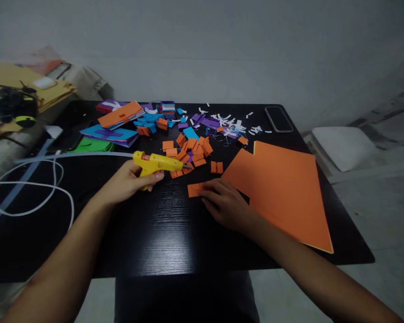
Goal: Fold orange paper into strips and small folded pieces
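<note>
My left hand (134, 178) is wrapped round the handle of a yellow hot glue gun (158, 162), whose nozzle points right. A translucent glue stick (101, 154) trails from its back end. With its fingertips, my right hand (224, 199) holds a small orange paper piece (194, 189) against the black table (148, 229). The fingers cover the right part of that piece. Just beyond both hands lies a loose heap of folded orange paper pieces (197, 150). One more folded orange piece (217, 168) rests apart from it, above my right hand.
Large orange sheets (286, 188) lie to the right, partly under my right forearm. A phone (278, 119) sits at the far right corner. White paper scraps (229, 123) and stacked coloured paper (121, 115) occupy the back. A white cord (30, 184) loops at left.
</note>
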